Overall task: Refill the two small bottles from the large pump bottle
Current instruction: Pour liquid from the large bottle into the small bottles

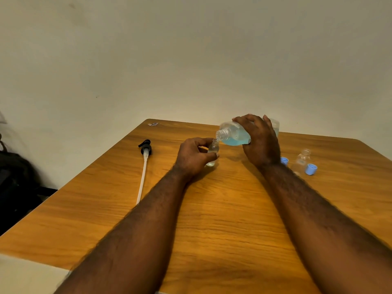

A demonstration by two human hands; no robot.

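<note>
Right hand [262, 143] grip clenched round large bottle [235, 134], tipped, mouth at neck of small bottle [212, 152]. Left hand [194, 155] grip pinches small bottle upright on bench [212, 209]. Large bottle likely heavy, slick, sloshing: hold mid-body. Second small bottle [302, 160], blue caps [311, 169], pump head [145, 147] lie apart.

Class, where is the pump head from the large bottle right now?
The pump head lies flat on the table, left of the left hand, its tube pointing toward the near edge.
</note>
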